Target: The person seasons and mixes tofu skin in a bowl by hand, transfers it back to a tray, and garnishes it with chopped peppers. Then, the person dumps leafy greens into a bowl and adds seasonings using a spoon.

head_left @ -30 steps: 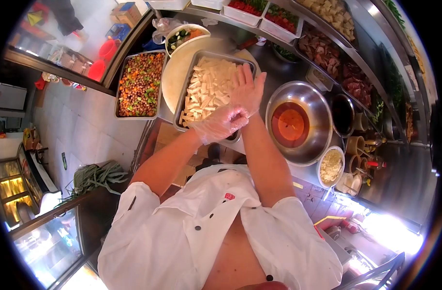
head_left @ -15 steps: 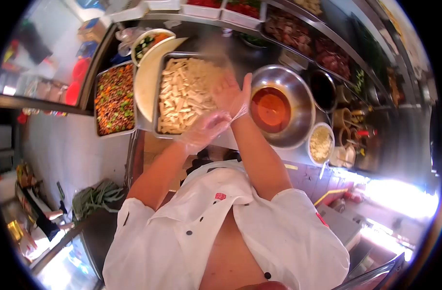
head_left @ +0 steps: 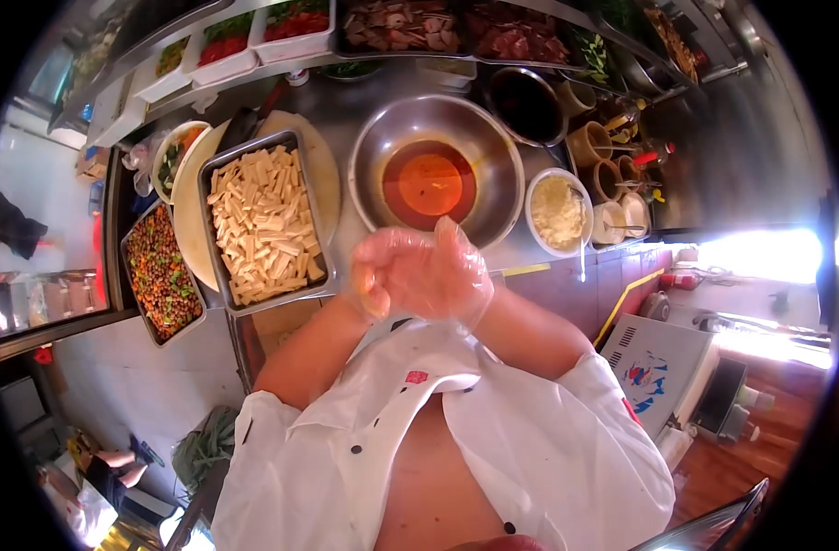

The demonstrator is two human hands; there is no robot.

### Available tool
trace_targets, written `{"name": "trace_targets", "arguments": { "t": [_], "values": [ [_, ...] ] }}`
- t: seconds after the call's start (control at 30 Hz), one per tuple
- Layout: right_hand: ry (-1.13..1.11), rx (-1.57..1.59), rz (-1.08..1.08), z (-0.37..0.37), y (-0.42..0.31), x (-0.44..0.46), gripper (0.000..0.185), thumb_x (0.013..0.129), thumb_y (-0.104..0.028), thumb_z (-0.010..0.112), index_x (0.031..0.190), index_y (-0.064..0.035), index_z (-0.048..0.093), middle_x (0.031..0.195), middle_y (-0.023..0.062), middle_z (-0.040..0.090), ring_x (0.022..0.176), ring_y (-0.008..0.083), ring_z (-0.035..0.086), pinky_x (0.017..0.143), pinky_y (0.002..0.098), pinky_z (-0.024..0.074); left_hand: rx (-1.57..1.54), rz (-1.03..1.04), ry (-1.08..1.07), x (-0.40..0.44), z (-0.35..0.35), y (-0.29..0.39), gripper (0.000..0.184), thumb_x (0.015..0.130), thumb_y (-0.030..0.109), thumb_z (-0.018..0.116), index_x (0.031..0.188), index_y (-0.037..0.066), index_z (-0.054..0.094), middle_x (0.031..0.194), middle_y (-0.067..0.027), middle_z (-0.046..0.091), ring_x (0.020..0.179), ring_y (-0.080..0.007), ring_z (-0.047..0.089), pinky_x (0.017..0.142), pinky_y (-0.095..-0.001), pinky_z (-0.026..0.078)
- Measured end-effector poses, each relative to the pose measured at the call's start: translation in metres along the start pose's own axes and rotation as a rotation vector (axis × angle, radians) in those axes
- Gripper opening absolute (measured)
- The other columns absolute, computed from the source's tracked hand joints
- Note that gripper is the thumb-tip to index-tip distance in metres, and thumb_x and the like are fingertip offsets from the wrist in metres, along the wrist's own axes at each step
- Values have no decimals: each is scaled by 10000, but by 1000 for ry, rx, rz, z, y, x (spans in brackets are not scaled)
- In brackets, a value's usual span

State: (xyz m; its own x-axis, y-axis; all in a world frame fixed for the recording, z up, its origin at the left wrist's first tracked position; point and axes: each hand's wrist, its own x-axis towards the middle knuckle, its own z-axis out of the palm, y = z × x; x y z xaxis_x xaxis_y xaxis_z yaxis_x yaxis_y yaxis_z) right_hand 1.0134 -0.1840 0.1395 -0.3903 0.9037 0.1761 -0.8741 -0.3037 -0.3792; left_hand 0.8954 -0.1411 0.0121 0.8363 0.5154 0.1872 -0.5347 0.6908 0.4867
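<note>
My left hand (head_left: 371, 283) and my right hand (head_left: 452, 275) are together in front of my chest, just below the near rim of a steel bowl (head_left: 497, 174). Thin clear plastic gloves cover them. My right palm is turned up, its thumb raised and its fingers apart from the palm. The fingers of my left hand look curled, closed on the right hand's plastic glove, though the overlap hides part of the hold. Reddish-orange liquid (head_left: 429, 184) lies in the bottom of the bowl.
Left of the bowl, a tray of pale cut strips (head_left: 265, 225) overlaps a round board (head_left: 323, 165). A tray of diced mix (head_left: 162, 271) stands farther left. To the right are chopped white food in a bowl (head_left: 559, 213) and a dark liquid pot (head_left: 527, 106). Meat trays (head_left: 401, 26) line the back.
My view has turned right, so the trays sit farther left. My hands have drawn back from over the pale strips toward my chest. The right hand's fingers now point left.
</note>
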Motion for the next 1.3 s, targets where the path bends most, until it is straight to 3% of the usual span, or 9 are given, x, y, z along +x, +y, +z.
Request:
{"name": "trace_targets", "arguments": {
  "t": [0.13, 0.23, 0.43, 0.73, 0.87, 0.97, 1.07, 1.17, 1.3],
  "values": [
    [-85, 21, 32, -17, -37, -43, 800, 961, -701, 413, 1407, -45, 520, 1172, 98, 602, 930, 207, 563, 866, 353, 447, 136, -57, 104, 29, 14, -46, 367, 914, 195, 730, 1225, 64, 585, 1188, -2, 627, 1037, -127, 592, 868, -307, 482],
    [-213, 82, -54, -40, -65, -79, 825, 1006, -657, 322, 1460, 24, 430, 1256, 180, 580, 1056, 290, 573, 944, 403, 431, 221, -96, 228, 50, 28, -82, 345, 915, 200, 730, 1197, 66, 582, 1149, -4, 623, 1000, -124, 587, 836, -300, 479],
    [-267, 62, -35, -79, -100, -128, 853, 987, -687, 317, 1488, -1, 403, 1401, 220, 533, 1303, 416, 498, 1132, 531, 320, 395, -103, 451, 81, 47, -130, 305, 917, 210, 729, 1141, 69, 577, 1070, -7, 616, 925, -117, 575, 773, -285, 475],
    [-190, 250, 113, -97, -124, -135, 811, 981, -686, 380, 1413, -9, 492, 1266, 136, 602, 1082, 247, 551, 916, 354, 422, 687, -165, 678, 94, 48, -146, 258, 921, 224, 728, 1056, 74, 568, 952, -12, 604, 812, -107, 557, 679, -262, 468],
    [86, 248, -81, -111, -143, -154, 696, 1028, -583, 381, 1383, -1, 522, 1253, 140, 644, 1077, 223, 608, 922, 370, 471, 835, -145, 997, 62, 19, -124, 244, 922, 230, 727, 1019, 76, 564, 899, -14, 599, 762, -103, 549, 637, -252, 466],
    [251, 150, -246, -141, -172, -188, 647, 1042, -534, 400, 1385, 0, 525, 1222, 121, 655, 1038, 208, 608, 916, 355, 461, 654, -226, 1386, 30, -10, -109, 261, 925, 259, 730, 1013, 80, 561, 889, -21, 601, 721, -113, 542, 607, -261, 470],
    [463, 176, -399, -162, -184, -228, 592, 1049, -477, 414, 1378, 0, 538, 1185, 117, 662, 978, 209, 604, 920, 344, 454, 325, -396, 1239, 24, -41, -101, 495, 886, 359, 759, 1240, 89, 543, 1234, -106, 560, 1139, -276, 567, 829, -448, 544],
    [607, 39, -469, -139, -176, -242, 549, 1045, -436, 446, 1355, 3, 558, 1156, 121, 669, 956, 211, 603, 902, 347, 463, 74, -431, 1334, 31, -61, -110, 483, 865, 365, 764, 1186, 73, 553, 1219, -99, 590, 1137, -273, 563, 815, -453, 542],
    [720, 62, -535, -108, -133, -239, 523, 1042, -401, 475, 1327, 27, 573, 1128, 145, 672, 959, 225, 607, 882, 352, 478, 16, -374, 1137, 19, -103, -124, 412, 834, 234, 758, 1159, 60, 572, 1190, -91, 614, 1102, -275, 582, 771, -433, 530]
  ]
}}
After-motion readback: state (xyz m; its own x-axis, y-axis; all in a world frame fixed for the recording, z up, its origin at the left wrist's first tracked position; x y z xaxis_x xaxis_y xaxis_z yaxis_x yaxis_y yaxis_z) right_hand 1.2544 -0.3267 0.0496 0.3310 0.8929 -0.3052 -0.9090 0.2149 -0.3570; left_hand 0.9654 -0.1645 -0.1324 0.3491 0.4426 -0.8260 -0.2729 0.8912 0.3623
